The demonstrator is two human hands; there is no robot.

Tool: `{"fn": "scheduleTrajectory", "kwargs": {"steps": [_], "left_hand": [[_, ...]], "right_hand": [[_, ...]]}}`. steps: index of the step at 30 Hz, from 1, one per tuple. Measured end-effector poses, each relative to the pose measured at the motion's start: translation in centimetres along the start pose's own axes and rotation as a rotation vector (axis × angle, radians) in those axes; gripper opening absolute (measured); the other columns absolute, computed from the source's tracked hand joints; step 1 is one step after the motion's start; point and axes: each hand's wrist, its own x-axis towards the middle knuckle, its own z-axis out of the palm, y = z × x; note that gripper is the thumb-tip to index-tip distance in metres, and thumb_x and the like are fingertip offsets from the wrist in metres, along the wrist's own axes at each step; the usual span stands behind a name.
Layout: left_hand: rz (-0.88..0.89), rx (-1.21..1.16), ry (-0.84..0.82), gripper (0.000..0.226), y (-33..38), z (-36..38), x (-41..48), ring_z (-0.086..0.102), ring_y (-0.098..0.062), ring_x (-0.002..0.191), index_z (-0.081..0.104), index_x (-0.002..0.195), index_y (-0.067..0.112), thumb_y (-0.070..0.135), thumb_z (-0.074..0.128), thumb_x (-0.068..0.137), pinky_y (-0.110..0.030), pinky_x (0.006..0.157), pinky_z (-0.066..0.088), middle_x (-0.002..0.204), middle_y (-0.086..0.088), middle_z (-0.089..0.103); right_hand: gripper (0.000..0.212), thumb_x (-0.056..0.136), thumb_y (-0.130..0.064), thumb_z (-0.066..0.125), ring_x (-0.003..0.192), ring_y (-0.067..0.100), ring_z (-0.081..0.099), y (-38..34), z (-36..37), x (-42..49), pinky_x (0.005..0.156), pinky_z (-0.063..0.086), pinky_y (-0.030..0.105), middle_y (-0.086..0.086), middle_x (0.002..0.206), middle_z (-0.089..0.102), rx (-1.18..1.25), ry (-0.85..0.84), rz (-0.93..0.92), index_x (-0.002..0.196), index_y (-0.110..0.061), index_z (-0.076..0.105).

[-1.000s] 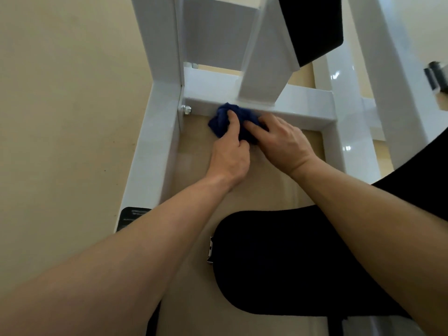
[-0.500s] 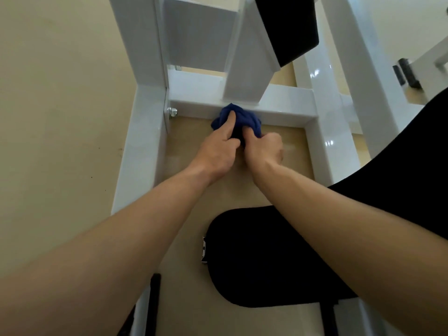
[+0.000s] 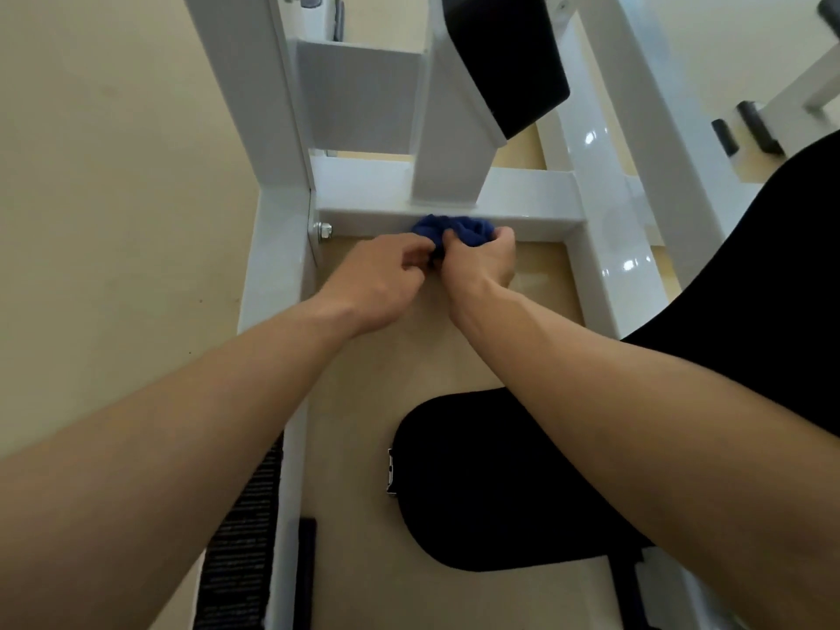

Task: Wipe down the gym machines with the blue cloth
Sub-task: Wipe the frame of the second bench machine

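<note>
The bunched blue cloth (image 3: 459,230) lies against the front face of the white cross beam (image 3: 363,211) of the gym machine frame, low near the floor. My right hand (image 3: 482,261) is closed around the cloth from below and from the right. My left hand (image 3: 382,279) sits right beside it, with its fingers curled and its fingertips pinching the cloth's left edge. Both forearms reach forward from the bottom of the view.
A white upright post (image 3: 450,143) rises from the beam just above the cloth. A bolt (image 3: 323,230) sticks out at the beam's left end. A black seat pad (image 3: 500,484) lies below my right arm, another black pad (image 3: 504,61) above. Side rails (image 3: 609,266) frame the beige floor.
The cloth has shifted to the right along the beam. My right hand has gone from lying flat to a closed grip on it, and my left fingers have curled in at its edge.
</note>
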Motion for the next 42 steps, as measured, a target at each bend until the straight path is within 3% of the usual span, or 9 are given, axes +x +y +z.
{"fn": "scheduleTrajectory", "kwargs": {"steps": [7, 11, 17, 24, 30, 32, 37, 40, 42], "left_hand": [[0.018, 0.191, 0.055, 0.034, 0.7, -3.4, -1.6, 0.061, -0.015, 0.114, 0.067, 0.124, 0.021, 0.016, 0.047, 0.097, -0.031, 0.104, 0.044, 0.124, 0.006, 0.068], [0.017, 0.206, 0.064, 0.033, 1.2, -3.9, -2.0, 0.062, -0.014, 0.112, 0.067, 0.122, 0.023, 0.017, 0.048, 0.096, -0.033, 0.104, 0.045, 0.122, 0.007, 0.068], [0.031, 0.219, 0.066, 0.032, 2.1, -4.0, -2.4, 0.060, -0.011, 0.111, 0.066, 0.124, 0.023, 0.018, 0.050, 0.097, -0.027, 0.098, 0.044, 0.124, 0.007, 0.066], [0.033, 0.255, 0.073, 0.030, 2.0, -4.5, -3.2, 0.060, -0.009, 0.107, 0.068, 0.120, 0.024, 0.017, 0.050, 0.096, -0.022, 0.092, 0.040, 0.121, 0.009, 0.067], [0.028, 0.308, 0.092, 0.031, 1.5, -5.8, -4.6, 0.062, -0.011, 0.105, 0.066, 0.122, 0.023, 0.019, 0.052, 0.095, -0.023, 0.089, 0.042, 0.121, 0.008, 0.068], [0.040, 0.302, 0.128, 0.035, 1.4, -6.4, -4.9, 0.061, -0.011, 0.102, 0.061, 0.127, 0.023, 0.025, 0.058, 0.093, -0.024, 0.089, 0.044, 0.124, 0.006, 0.066], [0.094, 0.301, 0.121, 0.085, 0.8, -9.2, -7.0, 0.055, -0.015, 0.115, 0.031, 0.150, 0.038, 0.031, 0.077, 0.079, -0.029, 0.095, 0.042, 0.140, 0.003, 0.046], [0.146, 0.195, 0.122, 0.075, 1.0, -10.8, -9.0, 0.062, -0.016, 0.103, 0.042, 0.141, 0.042, 0.025, 0.077, 0.077, -0.029, 0.088, 0.048, 0.126, 0.009, 0.056], [0.133, 0.122, 0.136, 0.064, 1.7, -11.6, -10.4, 0.064, -0.007, 0.090, 0.048, 0.131, 0.043, 0.022, 0.076, 0.077, -0.019, 0.076, 0.045, 0.113, 0.015, 0.060]], "right_hand": [[0.034, 0.091, -0.020, 0.064, 0.112, 0.023, 0.058, -1.7, -5.2, 3.6, 0.089, 0.040, 0.025, 0.004, 0.123, 0.058, -0.145, 0.290, -0.045, 0.123, -0.016, 0.051], [0.046, 0.098, -0.019, 0.047, 0.127, 0.029, 0.045, -2.0, -6.0, 3.6, 0.098, 0.036, 0.031, 0.013, 0.141, 0.044, -0.341, 0.259, -0.059, 0.142, -0.006, 0.038], [0.029, 0.095, -0.016, 0.058, 0.114, 0.025, 0.058, -1.3, -4.7, 3.2, 0.088, 0.042, 0.026, 0.009, 0.123, 0.058, -0.339, 0.192, -0.108, 0.123, -0.009, 0.053], [0.040, 0.095, -0.014, 0.047, 0.117, 0.033, 0.047, -1.8, -7.4, 3.6, 0.082, 0.030, 0.030, 0.018, 0.133, 0.045, -0.569, 0.247, -0.276, 0.133, -0.003, 0.043], [0.013, 0.089, -0.009, 0.061, 0.102, 0.023, 0.059, -1.3, -5.1, 0.6, 0.082, 0.039, 0.021, 0.006, 0.110, 0.062, -0.435, -0.004, -0.386, 0.101, -0.015, 0.058], [0.017, 0.089, -0.007, 0.062, 0.099, 0.019, 0.060, -1.6, -3.4, -2.1, 0.084, 0.043, 0.021, 0.003, 0.109, 0.063, -0.402, -0.145, -0.474, 0.102, -0.017, 0.060], [0.029, 0.088, -0.003, 0.058, 0.100, 0.019, 0.061, -3.1, -0.2, -10.0, 0.092, 0.052, 0.035, 0.003, 0.109, 0.064, -0.267, -0.378, -0.599, 0.113, -0.018, 0.061], [0.026, 0.089, -0.001, 0.056, 0.096, 0.019, 0.062, -4.7, -0.6, -13.7, 0.085, 0.055, 0.037, 0.002, 0.105, 0.064, -0.243, -0.467, -0.670, 0.110, -0.016, 0.060], [0.023, 0.091, -0.001, 0.056, 0.092, 0.014, 0.062, -6.1, -1.5, -15.5, 0.079, 0.055, 0.024, 0.001, 0.101, 0.065, -0.236, -0.509, -0.683, 0.110, -0.014, 0.060]]}}
